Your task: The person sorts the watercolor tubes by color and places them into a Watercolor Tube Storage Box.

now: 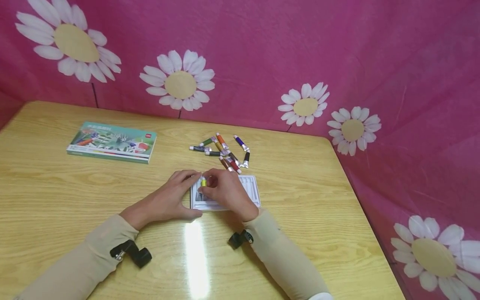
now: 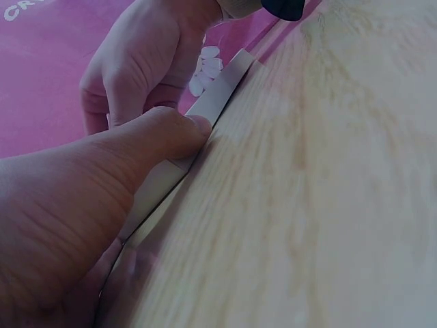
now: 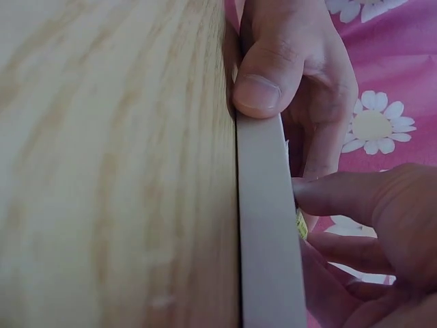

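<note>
A white plastic tray (image 1: pixel 255 192) with slots lies on the table in the head view. The left hand (image 1: pixel 166 201) grips it at its left end, the thumb against the near edge; the right wrist view shows this thumb (image 3: pixel 263 89) on the tray's side wall (image 3: pixel 272 225). Over the tray's left part, the right hand (image 1: pixel 228 188) pinches a small paint tube with a yellow band (image 1: pixel 203 182). Its lower end is at the slots, and I cannot tell whether it is fully seated. In the right wrist view, only a bit of the yellow tube (image 3: pixel 301 224) shows.
Several loose paint tubes (image 1: pixel 222 141) in mixed colours lie in a cluster just beyond the tray. A flat green printed box (image 1: pixel 112 143) rests at the back left of the wooden table (image 1: pixel 300 187). Behind the table hangs a pink cloth (image 1: pixel 247 54) with white flowers.
</note>
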`<act>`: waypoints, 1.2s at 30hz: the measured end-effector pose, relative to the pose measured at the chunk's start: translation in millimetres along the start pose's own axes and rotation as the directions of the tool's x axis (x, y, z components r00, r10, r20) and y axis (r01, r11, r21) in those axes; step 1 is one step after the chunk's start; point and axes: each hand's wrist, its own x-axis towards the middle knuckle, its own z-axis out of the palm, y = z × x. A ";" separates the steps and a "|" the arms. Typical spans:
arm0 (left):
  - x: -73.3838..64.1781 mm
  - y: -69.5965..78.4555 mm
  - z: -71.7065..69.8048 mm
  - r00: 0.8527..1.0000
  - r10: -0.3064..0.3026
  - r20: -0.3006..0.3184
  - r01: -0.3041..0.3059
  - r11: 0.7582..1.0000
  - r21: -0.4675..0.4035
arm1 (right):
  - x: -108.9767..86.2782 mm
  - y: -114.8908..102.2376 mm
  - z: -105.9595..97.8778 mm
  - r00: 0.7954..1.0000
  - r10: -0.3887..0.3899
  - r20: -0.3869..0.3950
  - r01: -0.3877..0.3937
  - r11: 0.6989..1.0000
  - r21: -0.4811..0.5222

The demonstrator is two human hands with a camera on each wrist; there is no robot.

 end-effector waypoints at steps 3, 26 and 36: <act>-0.1 -0.6 -0.1 1.000 0.001 0.001 -0.001 1.000 -0.004 | -1.0 -1.6 0.9 1.000 -0.012 -0.018 0.011 1.000 -0.029; 0.6 -1.2 1.5 1.000 0.001 -0.004 -0.001 1.000 0.009 | -6.2 -6.3 3.4 1.000 -0.020 -0.013 0.019 0.998 -0.061; 0.5 -1.4 0.9 1.000 0.007 -0.009 -0.007 1.000 0.014 | -5.0 -5.3 4.6 1.000 -0.018 -0.016 0.017 0.998 -0.053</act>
